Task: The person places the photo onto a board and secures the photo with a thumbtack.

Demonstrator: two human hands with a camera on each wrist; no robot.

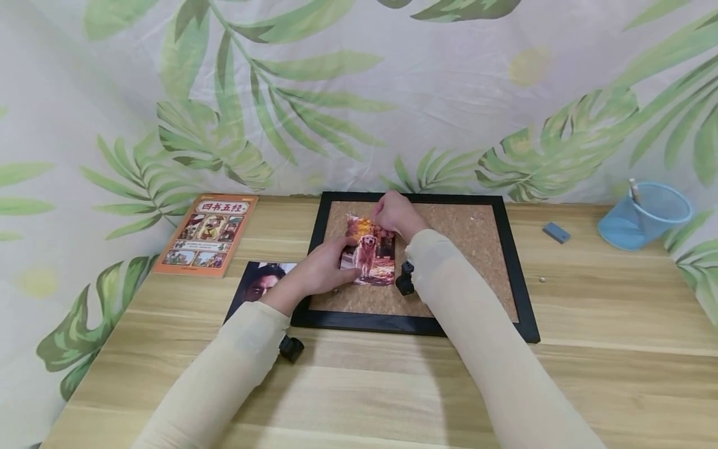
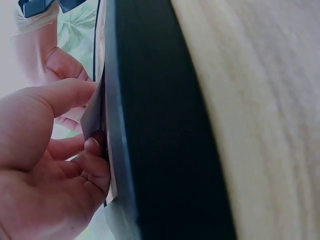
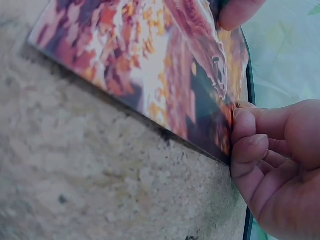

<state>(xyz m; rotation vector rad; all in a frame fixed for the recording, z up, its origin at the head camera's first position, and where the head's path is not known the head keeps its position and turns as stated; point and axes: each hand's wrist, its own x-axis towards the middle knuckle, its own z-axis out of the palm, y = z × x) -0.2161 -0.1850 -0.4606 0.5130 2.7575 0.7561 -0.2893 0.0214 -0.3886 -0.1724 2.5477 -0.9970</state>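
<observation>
A photo of a golden retriever [image 1: 367, 257] lies over the left part of a black-framed cork board [image 1: 454, 268]. My left hand [image 1: 325, 265] holds the photo by its left side, thumb on its face; in the left wrist view, part of the photo [image 2: 91, 116] stands a little off the board. At the upper right corner my right hand [image 1: 397, 215] has curled fingers pinching the photo's edge. In the right wrist view those fingertips [image 3: 251, 147] touch the corner; whether they also hold something small is hidden.
A portrait photo [image 1: 249, 287] lies left of the board, partly behind the left arm. Beyond it is an orange book [image 1: 204, 236]. To the right are a blue block [image 1: 556, 232], a tiny shiny piece [image 1: 542, 280] and a tilted blue mesh cup [image 1: 631, 218] holding a pen-like stick.
</observation>
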